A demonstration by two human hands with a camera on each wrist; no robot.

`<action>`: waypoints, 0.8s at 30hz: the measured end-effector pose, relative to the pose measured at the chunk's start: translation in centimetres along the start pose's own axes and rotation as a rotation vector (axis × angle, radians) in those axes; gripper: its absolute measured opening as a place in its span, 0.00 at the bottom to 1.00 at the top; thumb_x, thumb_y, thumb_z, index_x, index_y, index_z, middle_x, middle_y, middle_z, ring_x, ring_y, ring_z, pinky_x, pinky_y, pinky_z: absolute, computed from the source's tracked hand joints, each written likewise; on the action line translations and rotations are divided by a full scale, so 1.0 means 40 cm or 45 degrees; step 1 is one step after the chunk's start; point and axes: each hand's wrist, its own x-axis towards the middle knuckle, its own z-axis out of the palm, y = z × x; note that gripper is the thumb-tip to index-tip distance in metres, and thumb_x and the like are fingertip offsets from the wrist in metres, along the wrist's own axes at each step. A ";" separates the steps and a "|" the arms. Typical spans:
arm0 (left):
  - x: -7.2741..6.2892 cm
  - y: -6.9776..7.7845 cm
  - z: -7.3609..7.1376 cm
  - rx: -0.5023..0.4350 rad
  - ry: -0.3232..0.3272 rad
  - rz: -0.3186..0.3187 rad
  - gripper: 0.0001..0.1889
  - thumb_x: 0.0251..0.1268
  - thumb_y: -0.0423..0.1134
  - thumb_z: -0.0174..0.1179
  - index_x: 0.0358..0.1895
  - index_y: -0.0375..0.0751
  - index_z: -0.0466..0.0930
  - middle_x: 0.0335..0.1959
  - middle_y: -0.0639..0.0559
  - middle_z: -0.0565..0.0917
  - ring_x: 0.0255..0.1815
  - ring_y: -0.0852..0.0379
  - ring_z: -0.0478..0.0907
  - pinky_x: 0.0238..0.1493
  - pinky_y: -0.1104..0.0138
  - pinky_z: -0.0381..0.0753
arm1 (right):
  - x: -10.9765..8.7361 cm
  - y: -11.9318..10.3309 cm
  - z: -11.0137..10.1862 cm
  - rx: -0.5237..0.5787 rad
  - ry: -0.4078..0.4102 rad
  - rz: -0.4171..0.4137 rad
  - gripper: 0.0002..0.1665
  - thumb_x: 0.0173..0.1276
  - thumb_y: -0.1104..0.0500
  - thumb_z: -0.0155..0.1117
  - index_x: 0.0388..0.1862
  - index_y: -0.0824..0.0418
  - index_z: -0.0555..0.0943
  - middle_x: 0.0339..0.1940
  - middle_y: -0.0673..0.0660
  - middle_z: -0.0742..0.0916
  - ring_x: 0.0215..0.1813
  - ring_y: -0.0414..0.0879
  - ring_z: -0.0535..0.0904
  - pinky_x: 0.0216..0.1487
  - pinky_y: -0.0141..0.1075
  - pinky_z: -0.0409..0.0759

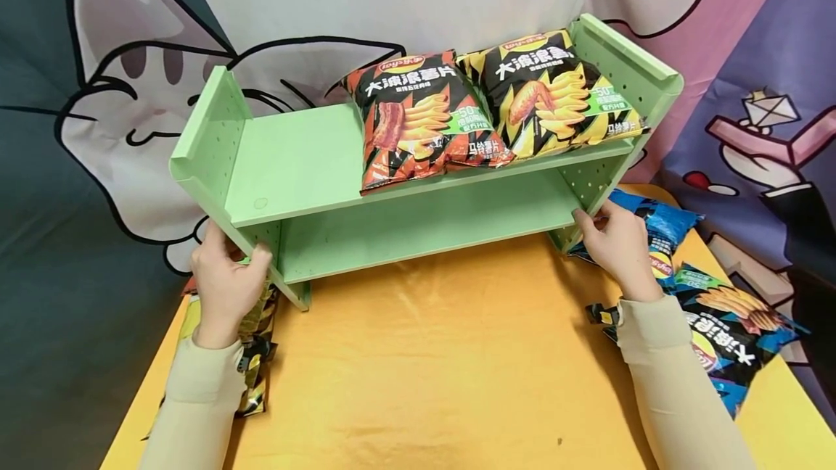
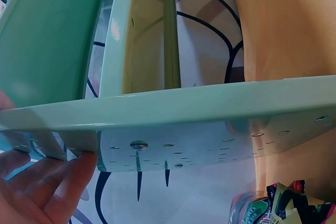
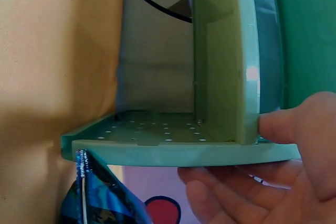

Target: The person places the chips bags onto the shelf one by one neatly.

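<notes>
A light green two-tier shelf (image 1: 418,227) spans the space between my hands. Its left side panel is gripped by my left hand (image 1: 228,281), whose fingers lie along the panel's outer face in the left wrist view. My right hand (image 1: 617,249) holds the right side panel near the lower board; the right wrist view shows the thumb inside and the fingers (image 3: 226,192) outside and under. On the upper board lean two bags of potato chips: a red and black one (image 1: 418,129) in the middle and a yellow and black one (image 1: 555,100) at the right end.
Blue chip bags (image 1: 731,332) lie on the orange-yellow tabletop (image 1: 424,361) to the right, partly behind my right hand and sleeve. Yellow and black chip bags (image 1: 257,383) lie at the left, under my left forearm. A cartoon-printed cloth (image 1: 157,114) hangs behind the shelf.
</notes>
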 end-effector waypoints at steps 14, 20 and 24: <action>0.006 0.013 -0.011 -0.029 -0.074 -0.021 0.24 0.56 0.33 0.58 0.59 0.36 0.81 0.25 0.38 0.85 0.26 0.83 0.74 0.31 0.81 0.71 | -0.004 0.010 0.001 -0.015 -0.026 0.006 0.25 0.79 0.44 0.56 0.36 0.62 0.88 0.14 0.55 0.77 0.16 0.49 0.68 0.23 0.41 0.63; -0.020 0.008 -0.047 -0.069 -0.271 -0.098 0.28 0.61 0.31 0.66 0.67 0.43 0.78 0.43 0.35 0.88 0.40 0.86 0.79 0.40 0.87 0.75 | -0.001 0.017 0.005 -0.012 -0.058 0.022 0.26 0.79 0.42 0.55 0.35 0.61 0.87 0.14 0.53 0.76 0.15 0.46 0.68 0.21 0.40 0.64; -0.054 0.000 -0.082 -0.007 -0.389 -0.091 0.32 0.62 0.32 0.68 0.71 0.49 0.76 0.56 0.37 0.86 0.50 0.84 0.78 0.52 0.87 0.73 | 0.000 0.017 0.004 -0.009 -0.054 0.025 0.26 0.79 0.42 0.55 0.36 0.61 0.88 0.18 0.56 0.81 0.17 0.46 0.70 0.23 0.40 0.65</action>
